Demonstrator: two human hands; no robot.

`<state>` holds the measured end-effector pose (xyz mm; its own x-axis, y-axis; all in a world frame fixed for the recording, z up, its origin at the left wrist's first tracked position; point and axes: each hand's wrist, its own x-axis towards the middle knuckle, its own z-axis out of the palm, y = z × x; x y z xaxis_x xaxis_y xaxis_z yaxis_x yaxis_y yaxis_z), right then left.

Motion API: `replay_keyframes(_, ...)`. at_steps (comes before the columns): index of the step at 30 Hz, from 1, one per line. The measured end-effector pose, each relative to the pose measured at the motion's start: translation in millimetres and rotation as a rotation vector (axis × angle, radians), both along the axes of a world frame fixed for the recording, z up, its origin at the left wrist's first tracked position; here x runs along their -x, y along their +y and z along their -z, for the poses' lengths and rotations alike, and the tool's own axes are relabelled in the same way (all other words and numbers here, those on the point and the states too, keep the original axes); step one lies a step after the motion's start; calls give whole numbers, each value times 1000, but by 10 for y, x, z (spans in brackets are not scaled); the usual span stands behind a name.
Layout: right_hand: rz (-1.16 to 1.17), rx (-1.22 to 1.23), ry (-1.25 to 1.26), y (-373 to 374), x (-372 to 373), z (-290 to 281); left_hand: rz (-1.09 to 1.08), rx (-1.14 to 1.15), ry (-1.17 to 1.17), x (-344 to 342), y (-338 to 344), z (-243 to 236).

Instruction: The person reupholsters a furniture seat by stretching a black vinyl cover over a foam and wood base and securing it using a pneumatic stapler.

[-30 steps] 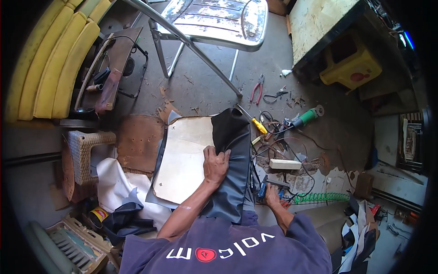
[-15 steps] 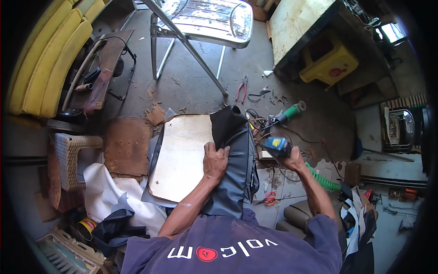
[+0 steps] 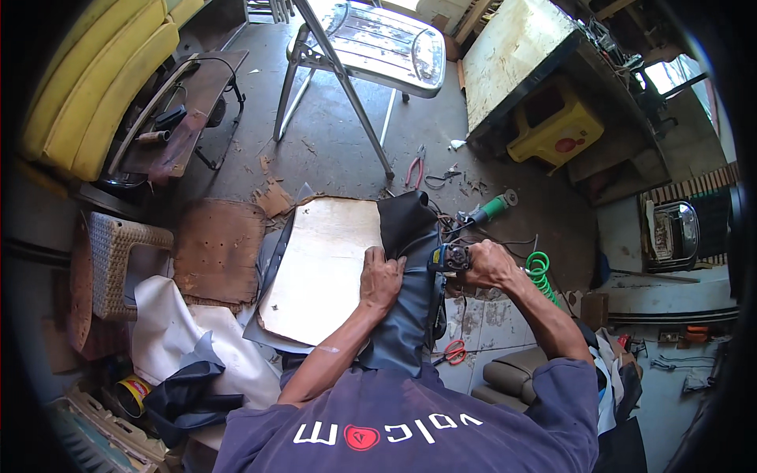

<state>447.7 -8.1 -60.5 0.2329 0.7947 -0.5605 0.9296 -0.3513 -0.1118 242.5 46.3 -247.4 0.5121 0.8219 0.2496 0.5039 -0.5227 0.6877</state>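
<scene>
A pale board (image 3: 323,268) with worn edges lies in front of me, with black vinyl (image 3: 407,323) folded along its right side. My left hand (image 3: 382,282) is closed on the vinyl's edge where it laps over the board, its fingers bent. My right hand (image 3: 490,264) is wrapped round a blue and black staple gun (image 3: 451,257). The gun's front end is at the right part of the vinyl; whether they touch I cannot tell. Behind my right wrist hangs a green coiled air hose (image 3: 538,272).
An angle grinder (image 3: 495,207), pliers (image 3: 415,167) and cables lie ahead on the floor. Orange-handled scissors (image 3: 452,352) are close on my right. A brown wooden panel (image 3: 218,252) and white sheet material (image 3: 165,319) lie left. A folding chair (image 3: 394,51) stands ahead.
My right hand has brought the staple gun leftward, from beside the work to the vinyl. My left hand keeps its hold on the vinyl. The whole view has shifted slightly.
</scene>
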Motion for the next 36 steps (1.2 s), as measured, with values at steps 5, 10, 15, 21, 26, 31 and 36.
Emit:
replay_keyframes(5, 54, 5, 34, -53, -47, 91, 5, 40, 15, -40, 12, 11)
replay_keyframes(10, 52, -41, 59, -256, 65, 139, 13, 21, 2, -33, -3, 46)
replay_keyframes(15, 86, 30, 61, -231, 180, 13, 8, 16, 8, -30, 31, 44)
replay_keyframes(21, 51, -39, 81, -470, 312, 52, -13, -27, -53, -37, 14, 64)
replay_keyframes(26, 57, -43, 55, -534, 431, 65, -16, -32, -27, -23, 44, 67)
replay_keyframes(31, 34, 47, 51, -549, 538, -70, 2, -39, -38, -18, 46, 72)
replay_keyframes(36, 182, -203, 180, -830, 315, 153, -38, -2, -66, -32, 164, 75)
